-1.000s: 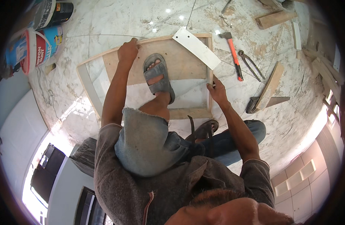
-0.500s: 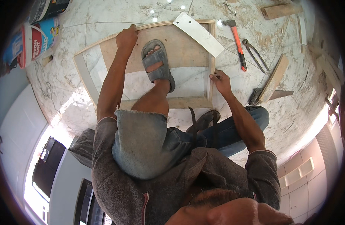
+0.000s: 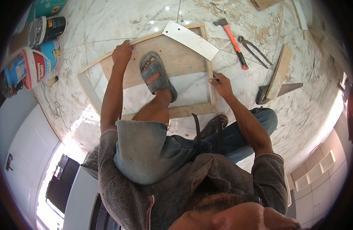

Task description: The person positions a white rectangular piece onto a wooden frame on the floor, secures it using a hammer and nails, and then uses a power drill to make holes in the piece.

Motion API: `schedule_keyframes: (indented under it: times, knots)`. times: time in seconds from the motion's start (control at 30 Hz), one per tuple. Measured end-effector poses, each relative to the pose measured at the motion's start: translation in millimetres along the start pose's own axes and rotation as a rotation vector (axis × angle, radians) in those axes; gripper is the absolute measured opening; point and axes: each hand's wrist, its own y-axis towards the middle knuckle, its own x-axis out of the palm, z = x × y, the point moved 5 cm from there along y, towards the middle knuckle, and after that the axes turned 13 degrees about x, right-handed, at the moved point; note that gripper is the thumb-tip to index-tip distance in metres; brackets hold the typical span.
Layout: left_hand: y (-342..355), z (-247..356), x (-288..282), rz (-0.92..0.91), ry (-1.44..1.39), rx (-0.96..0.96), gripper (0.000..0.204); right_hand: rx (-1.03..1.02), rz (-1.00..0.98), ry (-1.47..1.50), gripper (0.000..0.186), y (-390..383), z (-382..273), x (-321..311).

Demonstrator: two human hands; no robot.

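A rectangular wooden frame (image 3: 192,111) lies on the floor, with a plywood sheet (image 3: 119,66) across its far part. My left hand (image 3: 123,53) is closed over the frame's far rail, left of the middle. My right hand (image 3: 223,86) is at the frame's right rail, fingers bent in a pinch around a small dark thing that I cannot make out. A white board with two holes (image 3: 190,40) rests slantwise over the far right corner. Inside the frame, my sandalled foot (image 3: 156,73) is planted partly on the plywood.
To the right lie a hammer with an orange and black handle (image 3: 233,42), pincers (image 3: 255,52), a wood strip (image 3: 280,73) and a handsaw (image 3: 289,88) partly under that strip. Paint buckets (image 3: 40,65) stand at the far left. More wood (image 3: 264,3) lies at the far right.
My view has shifted, so the frame, board and tools appear farther left. Both hands keep their places on the frame, and the board stays across its corner.
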Motion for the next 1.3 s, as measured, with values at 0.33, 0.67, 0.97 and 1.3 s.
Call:
schedule_keyframes:
  times: [0.33,0.67,0.97,1.3]
  knots:
    - [-21,95,-2,-0.123,-1.288,0.195,0.016,-0.022,-0.028,0.026,0.051,3,2,-2]
    - [-52,223,13,-0.622,-1.721,0.201,0.02,0.004,0.11,0.129,0.032,-19,-65,-38]
    - [-54,248,21,-0.451,-1.794,0.36,0.022,0.037,-0.071,0.551,0.025,-32,-123,-16]
    - [-73,245,26,-0.484,-1.755,0.363,0.023,0.018,-0.146,0.536,0.027,-22,-91,-14]
